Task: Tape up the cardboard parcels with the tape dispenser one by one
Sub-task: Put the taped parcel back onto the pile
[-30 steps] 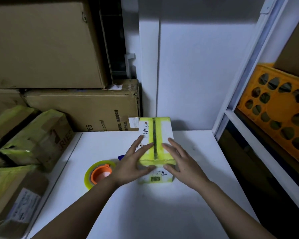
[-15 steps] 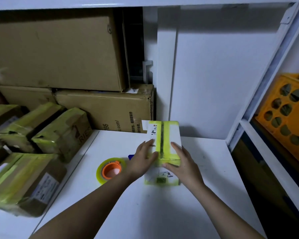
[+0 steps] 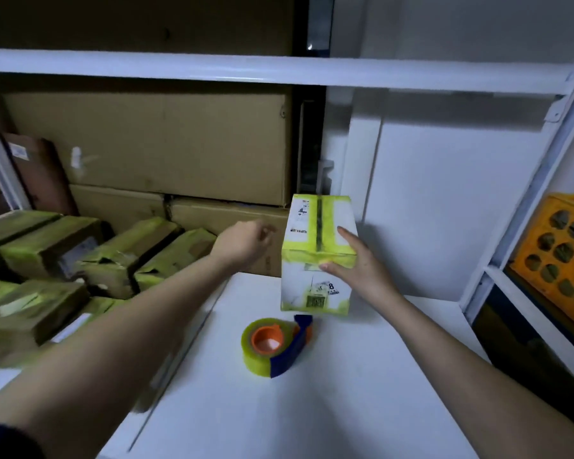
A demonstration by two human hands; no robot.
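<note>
A small white parcel (image 3: pixel 315 260) wrapped in yellow tape hangs lifted above the white table (image 3: pixel 362 392). My right hand (image 3: pixel 362 263) holds it from its right side, fingers on top and thumb on the near face. My left hand (image 3: pixel 246 241) is off the parcel, to its left, with loosely curled fingers and nothing in it. The tape dispenser (image 3: pixel 277 344), a yellowish roll with an orange core and blue cutter, lies on the table below the parcel.
Several taped parcels (image 3: pixel 80 260) are piled at the left. Large brown cartons (image 3: pixel 153 150) are stacked behind them. A white shelf board (image 3: pixel 279 71) runs overhead. An orange perforated crate (image 3: pixel 557 256) sits at the right.
The parcel has been lifted off the table. My left hand let go of it and moved left. The view tilted up, showing the dispenser fully.
</note>
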